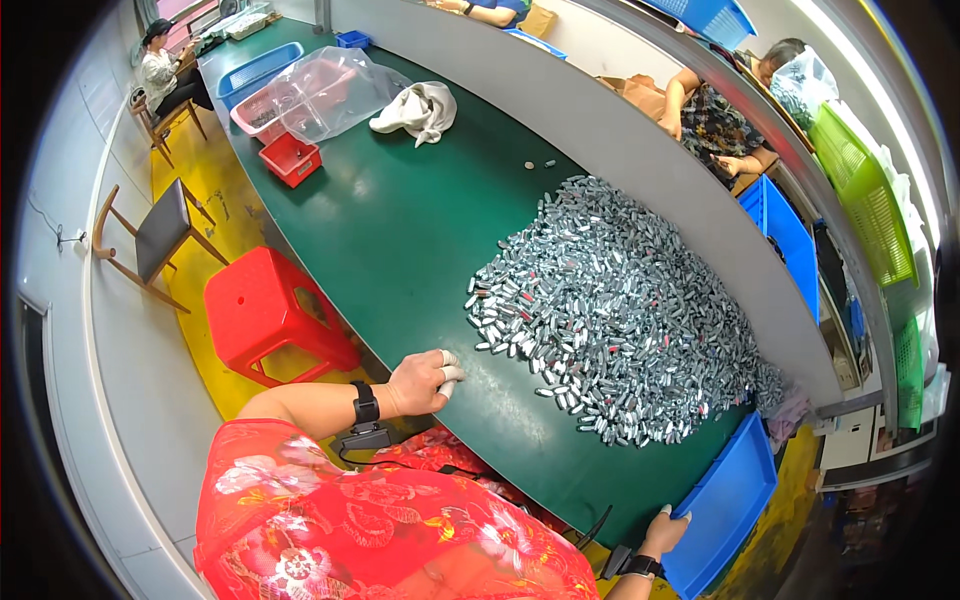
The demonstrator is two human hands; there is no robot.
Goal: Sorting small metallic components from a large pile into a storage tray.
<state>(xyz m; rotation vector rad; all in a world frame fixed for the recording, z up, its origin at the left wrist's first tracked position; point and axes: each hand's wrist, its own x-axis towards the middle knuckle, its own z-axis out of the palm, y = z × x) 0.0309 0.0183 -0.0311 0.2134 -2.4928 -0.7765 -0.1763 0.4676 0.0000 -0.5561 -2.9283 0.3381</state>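
Many silvery oblong pieces (610,310) on green tabletop (400,240); our left hand (424,383) curls at near edge, grasp unclear; our right hand (665,532) grips shallow blue plastic tray (730,495).

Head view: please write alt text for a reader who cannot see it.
A heap of small silvery pieces covers part of a green table; a person's right grip is at the edge of a blue tray, the left grip at the table's edge.

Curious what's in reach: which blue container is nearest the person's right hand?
The large, shallow tray at lower right, beside the right hand; the other blue containers are farther away.
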